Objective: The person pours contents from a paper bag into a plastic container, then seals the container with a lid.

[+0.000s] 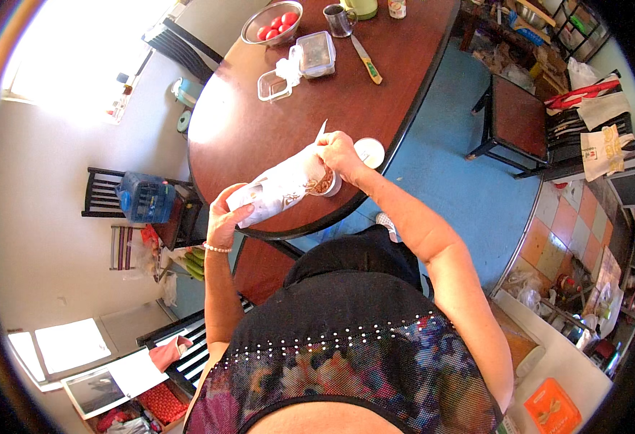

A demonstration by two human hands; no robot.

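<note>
A white plastic bag (272, 191) with printed writing is held tilted over the near end of the table. My left hand (225, 214) grips its bottom end, thumb on top. My right hand (341, 154) pinches the other end, where a pointed corner sticks up past the fingers. Under that end stands a small round white container (334, 190), partly hidden by the bag and my right hand. Small reddish-brown pieces (325, 183), perhaps peanuts, show at the container's mouth. Just beyond my right hand lies a round white lid (371, 153).
The dark wooden table (274, 130) bears two clear plastic boxes (316, 53), a knife (369, 64), a metal mug (340, 21) and a steel bowl (248, 27) of red tomatoes. One chair (518, 116) stands right; a blue water jug (146, 196) rests on another at left.
</note>
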